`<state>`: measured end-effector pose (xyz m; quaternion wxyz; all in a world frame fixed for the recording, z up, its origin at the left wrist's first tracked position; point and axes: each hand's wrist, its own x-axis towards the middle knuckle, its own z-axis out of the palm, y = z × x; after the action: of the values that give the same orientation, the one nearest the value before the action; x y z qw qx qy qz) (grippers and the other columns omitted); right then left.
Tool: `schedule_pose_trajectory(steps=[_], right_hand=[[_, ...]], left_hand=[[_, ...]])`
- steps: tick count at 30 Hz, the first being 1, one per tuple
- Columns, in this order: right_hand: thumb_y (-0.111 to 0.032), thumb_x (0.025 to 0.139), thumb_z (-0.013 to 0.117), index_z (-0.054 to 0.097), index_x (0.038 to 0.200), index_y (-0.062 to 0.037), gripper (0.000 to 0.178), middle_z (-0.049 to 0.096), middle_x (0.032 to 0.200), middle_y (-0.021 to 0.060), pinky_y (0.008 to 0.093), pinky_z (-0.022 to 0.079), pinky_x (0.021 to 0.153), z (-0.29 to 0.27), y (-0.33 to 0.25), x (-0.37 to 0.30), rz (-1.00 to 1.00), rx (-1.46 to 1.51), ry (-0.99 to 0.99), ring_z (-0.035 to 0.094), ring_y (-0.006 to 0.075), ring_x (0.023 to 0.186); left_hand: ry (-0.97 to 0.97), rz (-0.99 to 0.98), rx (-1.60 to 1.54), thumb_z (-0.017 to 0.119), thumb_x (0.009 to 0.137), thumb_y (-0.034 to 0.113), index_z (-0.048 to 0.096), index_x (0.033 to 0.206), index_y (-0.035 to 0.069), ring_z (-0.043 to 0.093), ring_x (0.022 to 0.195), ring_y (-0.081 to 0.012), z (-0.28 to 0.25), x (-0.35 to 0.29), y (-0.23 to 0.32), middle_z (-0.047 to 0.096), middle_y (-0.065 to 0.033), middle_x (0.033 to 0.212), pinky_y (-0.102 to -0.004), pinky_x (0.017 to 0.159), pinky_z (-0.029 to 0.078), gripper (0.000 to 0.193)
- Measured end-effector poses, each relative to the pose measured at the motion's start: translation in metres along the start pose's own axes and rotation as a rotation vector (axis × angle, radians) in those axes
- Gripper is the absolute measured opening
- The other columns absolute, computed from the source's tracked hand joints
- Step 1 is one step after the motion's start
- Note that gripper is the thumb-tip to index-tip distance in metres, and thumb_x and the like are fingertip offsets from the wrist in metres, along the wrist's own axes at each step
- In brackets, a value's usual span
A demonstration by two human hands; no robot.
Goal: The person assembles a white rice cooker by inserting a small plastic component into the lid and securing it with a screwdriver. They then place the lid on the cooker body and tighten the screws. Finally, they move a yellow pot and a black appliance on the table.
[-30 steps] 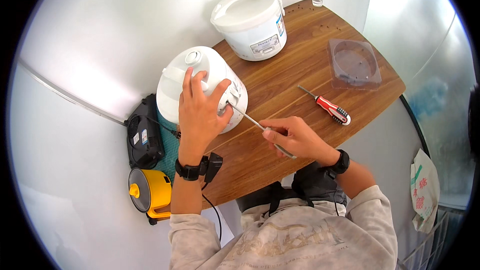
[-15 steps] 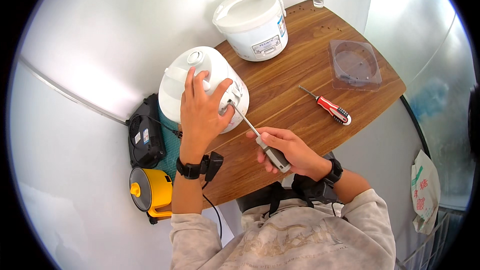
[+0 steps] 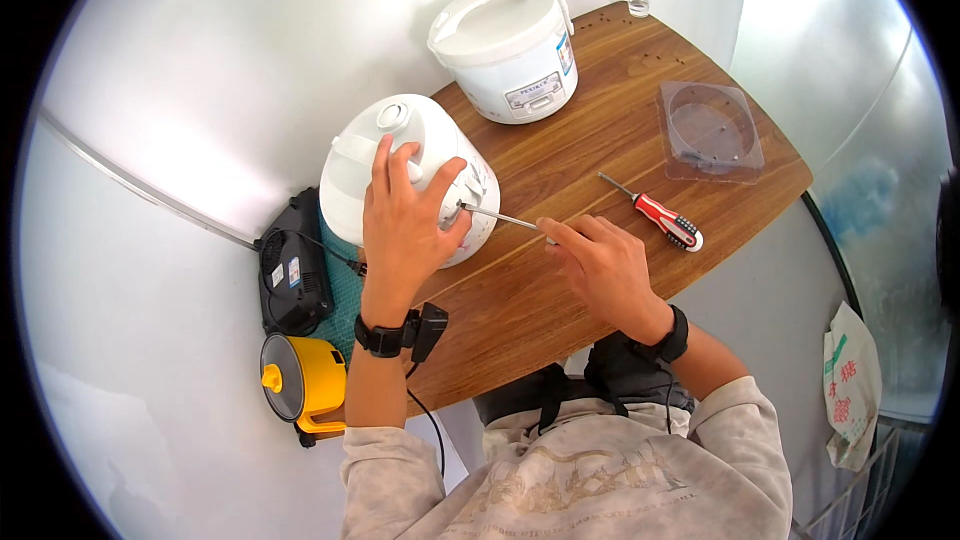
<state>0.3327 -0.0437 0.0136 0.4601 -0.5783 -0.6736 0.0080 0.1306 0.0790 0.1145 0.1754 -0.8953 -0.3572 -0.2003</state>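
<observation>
A white rice cooker stands on the table's left part, its front turned toward the right. My left hand lies over its lid and front edge, fingers spread, with the thumb beside the front panel. My right hand is closed around a screwdriver; its handle is mostly hidden in the fist. The screwdriver's shaft lies nearly level across the gap, and its tip meets the cooker's front panel next to my left thumb. A red and white screwdriver lies on the table to the right.
On the wooden table stand another white rice cooker, a clear plastic tray with small bits and a small clear cup. A black appliance and a yellow pot sit at the left. A bag is at the right.
My right hand has moved up and to the right, turning from palm-up to knuckles-up. The screwdriver has swung from steep to nearly level, its tip staying at the panel. My left hand has not moved.
</observation>
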Motion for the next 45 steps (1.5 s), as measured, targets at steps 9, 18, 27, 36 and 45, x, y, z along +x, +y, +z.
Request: schedule_pose_trajectory(steps=[9,18,27,36,45], right_hand=[[-0.007,0.076,0.069,0.068,0.125,-0.0115,0.049,0.062,0.099,0.0071,0.0356,0.05,0.075,-0.015,0.007,0.015,-0.233,-0.297,0.038,0.062,0.0222,0.086],[-0.008,0.078,0.069,0.07,0.124,-0.011,0.046,0.062,0.104,0.0086,0.0352,0.05,0.077,-0.018,0.01,0.02,-0.299,-0.379,0.051,0.062,0.0219,0.086],[-0.008,0.078,0.068,0.07,0.124,-0.0103,0.046,0.062,0.103,0.0097,0.0364,0.05,0.078,-0.019,0.01,0.022,-0.313,-0.354,0.055,0.062,0.0229,0.086],[-0.01,0.08,0.069,0.07,0.11,-0.012,0.031,0.062,0.093,0.004,0.0346,0.049,0.082,-0.042,0.013,0.07,-0.449,-0.411,-0.006,0.061,0.0207,0.09],[-0.01,0.083,0.07,0.07,0.117,-0.0109,0.034,0.064,0.084,0.0081,0.0374,0.052,0.076,-0.039,0.036,0.079,-0.413,-0.229,-0.178,0.067,0.0248,0.083]], left_hand=[[0.005,0.004,0.005,0.083,0.071,0.022,0.066,0.124,0.027,0.038,0.141,-0.0424,0.002,0.001,0.0,0.049,-0.0144,0.135,-0.0527,0.103,0.048,0.055],[-0.003,-0.007,0.01,0.083,0.072,0.025,0.067,0.124,0.027,0.038,0.142,-0.0418,0.001,0.0,0.001,0.049,-0.0141,0.135,-0.0533,0.102,0.048,0.054],[0.007,0.012,0.014,0.082,0.073,0.024,0.066,0.124,0.027,0.038,0.142,-0.0426,0.0,0.0,0.0,0.049,-0.0152,0.135,-0.053,0.103,0.048,0.053],[0.01,0.003,0.008,0.083,0.074,0.023,0.067,0.122,0.026,0.038,0.141,-0.0431,-0.001,0.001,0.002,0.049,-0.0158,0.135,-0.0524,0.103,0.047,0.052],[0.013,0.011,0.004,0.083,0.074,0.021,0.067,0.122,0.026,0.037,0.142,-0.0436,0.0,0.001,0.001,0.048,-0.016,0.135,-0.0531,0.102,0.047,0.051]])
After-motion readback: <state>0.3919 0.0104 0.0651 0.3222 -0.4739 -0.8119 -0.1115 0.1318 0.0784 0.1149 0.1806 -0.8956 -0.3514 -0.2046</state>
